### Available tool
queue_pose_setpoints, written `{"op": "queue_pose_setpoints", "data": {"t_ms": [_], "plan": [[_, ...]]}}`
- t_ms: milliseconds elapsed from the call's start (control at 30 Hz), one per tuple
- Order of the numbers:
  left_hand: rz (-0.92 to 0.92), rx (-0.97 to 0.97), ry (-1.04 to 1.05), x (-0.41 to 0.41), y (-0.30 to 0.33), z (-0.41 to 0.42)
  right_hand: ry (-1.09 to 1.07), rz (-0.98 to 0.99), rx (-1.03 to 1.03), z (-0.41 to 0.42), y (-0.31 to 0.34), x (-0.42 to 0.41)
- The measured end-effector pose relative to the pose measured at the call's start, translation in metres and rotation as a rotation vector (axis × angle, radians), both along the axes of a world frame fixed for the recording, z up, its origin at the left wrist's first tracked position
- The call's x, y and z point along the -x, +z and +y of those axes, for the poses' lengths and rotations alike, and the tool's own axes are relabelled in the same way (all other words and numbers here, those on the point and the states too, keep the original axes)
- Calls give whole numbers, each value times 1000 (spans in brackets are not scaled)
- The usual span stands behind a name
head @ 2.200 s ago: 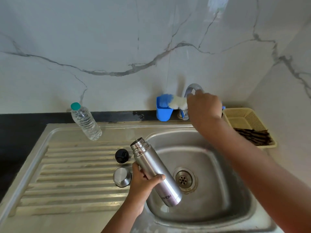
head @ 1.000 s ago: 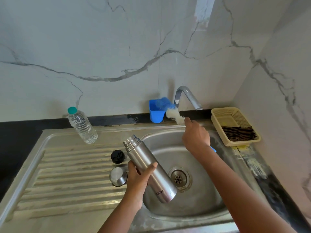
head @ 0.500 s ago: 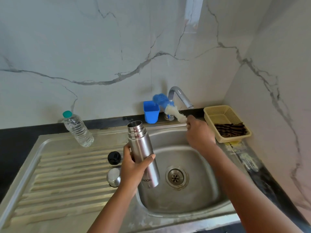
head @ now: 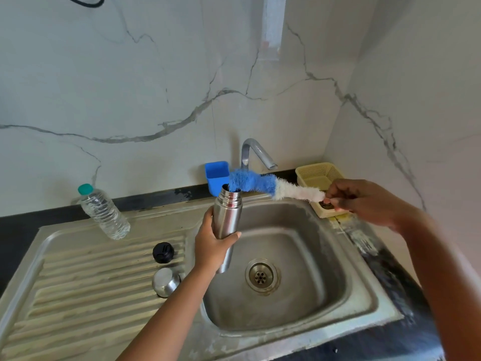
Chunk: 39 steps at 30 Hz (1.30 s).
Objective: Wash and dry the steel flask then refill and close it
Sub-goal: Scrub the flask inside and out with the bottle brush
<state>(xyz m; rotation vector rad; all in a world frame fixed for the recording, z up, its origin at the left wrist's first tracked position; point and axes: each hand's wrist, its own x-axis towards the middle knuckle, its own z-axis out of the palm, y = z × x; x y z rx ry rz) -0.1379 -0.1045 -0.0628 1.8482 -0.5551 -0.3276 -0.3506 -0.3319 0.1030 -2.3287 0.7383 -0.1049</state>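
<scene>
My left hand [head: 211,248] grips the open steel flask [head: 227,217] upright over the left rim of the sink basin [head: 299,316]. My right hand [head: 364,201] holds the handle end of a bottle brush [head: 263,185] with blue and white bristles. Its blue tip bends down at the flask's mouth. The flask's black inner stopper [head: 162,252] and steel cap [head: 166,282] lie on the ribbed drainboard [head: 78,282]. A plastic water bottle [head: 102,212] with a teal lid stands at the drainboard's back.
The tap [head: 256,152] curves over the basin's back edge with no water running. A blue holder [head: 216,178] hangs behind the flask. A cream basket [head: 318,175] sits at the back right on the dark counter. Marble walls close the back and right.
My left hand turned the flask from tilted to upright and raised it. My right hand pulled the brush out of the blue holder and swung its blue tip to the flask's mouth.
</scene>
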Motion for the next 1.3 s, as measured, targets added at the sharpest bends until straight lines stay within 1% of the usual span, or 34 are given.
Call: {"op": "queue_pose_setpoints", "data": {"t_ms": [133,300,367,433,500,600,700,767,800,867,900,933,1000,1033,1067,1100,1133,1167,1200,1267,1300], "plan": [[-129,-62,-35,-4,-2,-4,1,86,209,-10,-1,6],[-316,-174,-89,-13,-9,1,31,116,482,-20,18,5],[-368,-218,-119,-17,-11,5,93,105,609,-20,27,3],[-387,-213,-134,-21,-8,9,176,89,689,-20,32,-1],[-396,-179,-128,-24,-6,12,247,111,680,-20,34,-4],[-447,-188,-116,-30,-3,14,326,182,536,-24,29,-6],[-633,-293,-160,-35,-4,19,347,259,351,-32,27,-6],[-804,-347,-211,-37,-3,22,384,294,306,-30,21,-7],[-888,-352,-235,-38,-2,23,400,304,323,-28,15,-8],[-989,-357,-270,-41,0,25,398,281,439,-27,0,-9],[-990,-371,-281,-43,2,26,378,240,516,-26,-7,-9],[-967,-388,-290,-45,3,27,370,167,600,-24,-15,-8],[-913,-422,-326,-51,4,30,427,-41,805,-21,-28,-6],[-888,-435,-350,-52,5,31,467,-117,916,-20,-35,-5],[-862,-441,-367,-54,5,32,491,-149,972,-19,-43,-3],[-838,-444,-378,-55,5,33,494,-159,958,-18,-51,-2],[-820,-449,-389,-56,5,34,477,-156,892,-19,-59,-2],[-819,-454,-400,-56,5,36,455,-119,782,-19,-64,-3],[-833,-456,-413,-55,5,36,432,-45,643,-21,-69,-3],[-876,-453,-439,-52,6,34,408,123,275,-20,-77,-5],[-902,-452,-443,-49,7,31,388,170,98,-17,-79,-6]]}}
